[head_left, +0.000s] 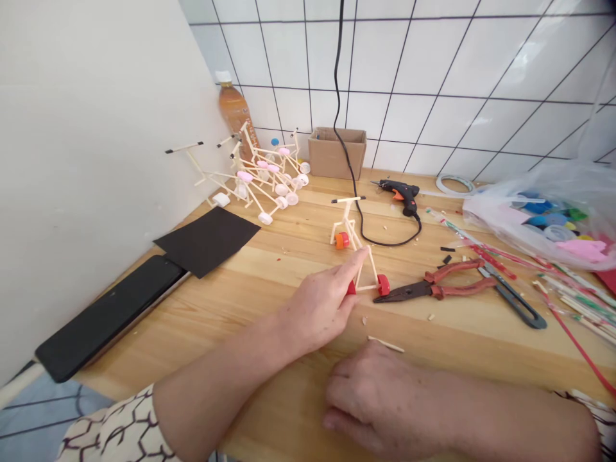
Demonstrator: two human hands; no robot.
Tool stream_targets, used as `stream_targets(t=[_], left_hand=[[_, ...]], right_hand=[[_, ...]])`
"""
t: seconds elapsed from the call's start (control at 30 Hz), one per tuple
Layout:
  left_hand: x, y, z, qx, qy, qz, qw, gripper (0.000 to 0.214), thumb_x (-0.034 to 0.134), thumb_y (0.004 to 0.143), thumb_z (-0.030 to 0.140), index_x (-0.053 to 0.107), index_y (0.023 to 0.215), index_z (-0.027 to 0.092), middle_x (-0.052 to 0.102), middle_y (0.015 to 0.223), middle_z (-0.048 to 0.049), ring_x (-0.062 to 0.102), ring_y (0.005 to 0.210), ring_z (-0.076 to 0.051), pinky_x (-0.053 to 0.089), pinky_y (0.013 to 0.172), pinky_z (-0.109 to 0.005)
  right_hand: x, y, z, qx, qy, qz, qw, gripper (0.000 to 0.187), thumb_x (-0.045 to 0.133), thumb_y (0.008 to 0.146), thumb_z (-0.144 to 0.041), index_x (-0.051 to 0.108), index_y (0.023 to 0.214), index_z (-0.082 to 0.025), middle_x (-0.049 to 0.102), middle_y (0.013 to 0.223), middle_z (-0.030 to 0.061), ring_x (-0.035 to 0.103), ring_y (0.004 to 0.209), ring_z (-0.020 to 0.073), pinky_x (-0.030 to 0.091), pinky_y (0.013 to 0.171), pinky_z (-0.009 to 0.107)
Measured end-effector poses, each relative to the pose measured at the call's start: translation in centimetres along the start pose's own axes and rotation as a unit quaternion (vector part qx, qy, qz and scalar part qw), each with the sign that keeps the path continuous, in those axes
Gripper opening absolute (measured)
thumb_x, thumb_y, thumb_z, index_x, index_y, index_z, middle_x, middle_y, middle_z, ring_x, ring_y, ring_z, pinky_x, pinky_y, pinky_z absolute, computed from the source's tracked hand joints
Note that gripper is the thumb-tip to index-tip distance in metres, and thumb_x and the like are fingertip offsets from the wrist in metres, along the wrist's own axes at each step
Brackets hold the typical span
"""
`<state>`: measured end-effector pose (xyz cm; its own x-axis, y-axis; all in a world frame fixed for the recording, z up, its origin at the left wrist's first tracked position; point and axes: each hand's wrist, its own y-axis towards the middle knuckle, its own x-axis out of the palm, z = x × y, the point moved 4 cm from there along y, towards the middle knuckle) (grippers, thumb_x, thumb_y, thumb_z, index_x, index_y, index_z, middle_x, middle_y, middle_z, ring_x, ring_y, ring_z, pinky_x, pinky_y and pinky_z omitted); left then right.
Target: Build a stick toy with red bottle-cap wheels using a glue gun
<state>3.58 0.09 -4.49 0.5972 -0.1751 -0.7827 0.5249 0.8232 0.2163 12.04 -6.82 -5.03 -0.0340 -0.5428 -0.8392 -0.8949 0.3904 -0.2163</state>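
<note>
Left hand (pixel 315 308), fingers (pixel 353 264) pressed together, tips on the toothpick frame (pixel 371 269) with red bottle-cap wheels, just left of the red-handled pliers (pixel 436 287) (a light touch suits thin sticks; any pinch hidden); right hand (pixel 380 391), fingers loosely curled, nearer a loose stick (pixel 385 344).

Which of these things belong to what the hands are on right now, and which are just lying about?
In use: left hand on the stick model; right hand beside a loose stick.

Lying about: other stick models, glue gun, pliers, box, bag of caps, bottle.
</note>
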Motion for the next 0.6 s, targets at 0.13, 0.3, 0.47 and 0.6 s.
stream_targets(t=[0.13,0.3,0.47,0.6], left_hand=[[-0.04,0.01,0.04,0.001,0.000,-0.001,1.000,0.069,0.050,0.079,0.011,0.019,0.141,0.020,0.064,0.097,-0.0070,0.061,0.079,-0.017,0.050,0.075,-0.032],[0.00,0.04,0.02,-0.002,-0.007,-0.003,1.000,0.069,0.050,0.079,0.010,0.020,0.140,0.018,0.064,0.098,-0.0069,0.061,0.081,-0.017,0.050,0.076,-0.033],[-0.02,0.03,0.03,-0.002,-0.010,-0.007,1.000,0.068,0.050,0.079,0.010,0.020,0.141,0.018,0.064,0.098,-0.0072,0.060,0.083,-0.018,0.050,0.078,-0.033],[-0.06,0.03,0.03,-0.005,-0.007,-0.002,1.000,0.069,0.050,0.079,0.010,0.020,0.141,0.020,0.063,0.096,-0.0061,0.060,0.084,-0.018,0.050,0.076,-0.032]], right_hand=[[-0.01,-0.04,-0.03,-0.003,-0.007,0.006,1.000,0.028,0.045,0.086,-0.031,0.064,0.072,-0.016,0.069,0.066,0.0027,0.054,0.051,0.0111,0.033,0.049,0.025],[-0.22,0.03,-0.12,0.002,-0.004,-0.006,1.000,0.029,0.045,0.086,-0.032,0.065,0.072,-0.016,0.069,0.068,0.0032,0.055,0.052,0.0114,0.034,0.051,0.026],[-0.28,0.00,-0.18,-0.002,-0.002,0.000,1.000,0.027,0.046,0.085,-0.031,0.064,0.072,-0.016,0.069,0.068,0.0027,0.056,0.053,0.0116,0.035,0.051,0.025],[-0.19,-0.07,-0.21,-0.003,-0.001,-0.002,1.000,0.028,0.045,0.086,-0.031,0.064,0.072,-0.015,0.069,0.068,0.0033,0.057,0.053,0.0119,0.035,0.051,0.026]])
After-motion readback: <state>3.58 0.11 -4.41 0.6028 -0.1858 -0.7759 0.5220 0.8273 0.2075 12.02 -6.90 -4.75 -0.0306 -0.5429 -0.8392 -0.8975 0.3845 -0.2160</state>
